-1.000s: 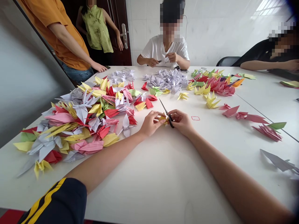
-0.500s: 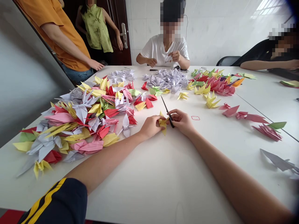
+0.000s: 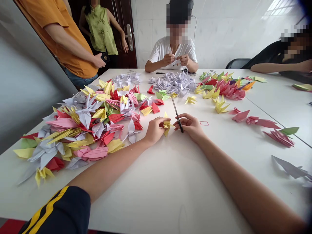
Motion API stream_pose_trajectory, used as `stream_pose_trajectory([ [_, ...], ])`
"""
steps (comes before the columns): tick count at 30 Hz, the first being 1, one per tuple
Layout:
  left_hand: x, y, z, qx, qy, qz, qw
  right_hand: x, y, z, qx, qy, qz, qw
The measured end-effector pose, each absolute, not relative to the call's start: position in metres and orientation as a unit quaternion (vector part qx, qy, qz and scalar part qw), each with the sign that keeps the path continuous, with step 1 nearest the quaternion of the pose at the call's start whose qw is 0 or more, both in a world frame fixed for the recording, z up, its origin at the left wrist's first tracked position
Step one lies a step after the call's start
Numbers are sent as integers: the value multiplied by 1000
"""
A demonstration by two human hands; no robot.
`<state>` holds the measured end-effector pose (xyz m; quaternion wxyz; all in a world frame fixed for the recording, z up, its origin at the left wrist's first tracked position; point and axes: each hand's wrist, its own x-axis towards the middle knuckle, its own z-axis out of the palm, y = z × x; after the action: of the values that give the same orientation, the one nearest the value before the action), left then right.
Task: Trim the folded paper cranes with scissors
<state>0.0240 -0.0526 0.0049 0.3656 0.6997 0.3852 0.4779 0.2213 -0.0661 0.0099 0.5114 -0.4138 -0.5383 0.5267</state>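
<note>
My left hand [image 3: 155, 131] is closed, its thumb and fingers pinching a yellow paper crane [image 3: 167, 127] just above the white table [image 3: 146, 191]. In my right hand [image 3: 192, 126] is a pair of slim dark tweezers [image 3: 176, 111], held between thumb and fingers. Its two prongs point up and away from me, slightly parted at the tips. Only a small gap separates the right fingertips from the yellow crane. Left of my hands lies a large heap of folded paper cranes [image 3: 85, 113] in yellow, red, pink, grey and green.
White paper cranes [image 3: 174, 81] lie beyond my hands, with a pink and multicoloured pile [image 3: 230, 89] to their right. Pink pieces [image 3: 265, 123] and a grey one [image 3: 291, 167] lie at right. Across sits a person in white [image 3: 170, 53]; others stand at left and sit at right.
My hands have moved slightly apart, the left drawing the yellow crane leftward. The tweezers have turned so both prongs show. Opposite, the person's hands have come together; the orange-shirted person's hand has lifted off the table.
</note>
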Motion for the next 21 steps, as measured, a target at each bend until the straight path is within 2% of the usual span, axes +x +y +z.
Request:
stream_pose_trajectory([
  [10, 25, -54, 6, 653, 395, 472, 441, 222, -64, 8, -407, -547, 522, 513],
  [21, 24, -52, 5, 622, 441, 489, 423, 222, -64, 8, -434, -532, 513, 515],
])
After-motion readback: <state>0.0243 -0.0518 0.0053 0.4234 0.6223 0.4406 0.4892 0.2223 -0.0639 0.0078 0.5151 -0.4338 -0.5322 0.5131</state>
